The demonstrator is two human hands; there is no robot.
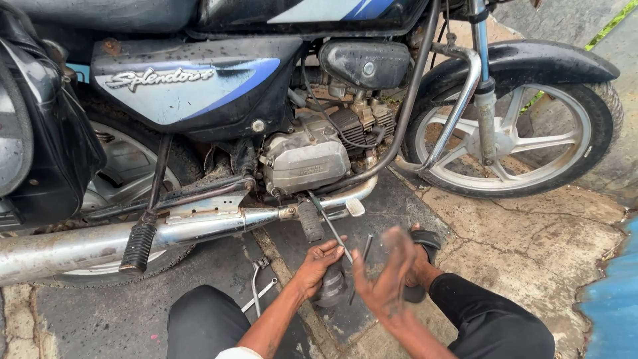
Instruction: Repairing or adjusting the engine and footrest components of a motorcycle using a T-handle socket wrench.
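My left hand (318,264) is low in the middle, palm up and fingers curled around the near end of a thin metal rod (328,225). The rod slants up to the underside of the motorcycle engine (307,158), beside the rubber footpeg (310,221). My right hand (387,271) is blurred just right of it, fingers spread, with nothing clearly in it. A short dark bolt-like piece (366,246) stands between the two hands. Under my left hand a dark cylindrical part (331,290) sits on the ground.
The blue and black motorcycle fills the upper view, with its chrome exhaust pipe (199,227) running left and its front wheel (512,136) at right. Spanners (256,287) lie on the cracked paving by my left knee (199,319). A sandalled foot (424,244) is at right.
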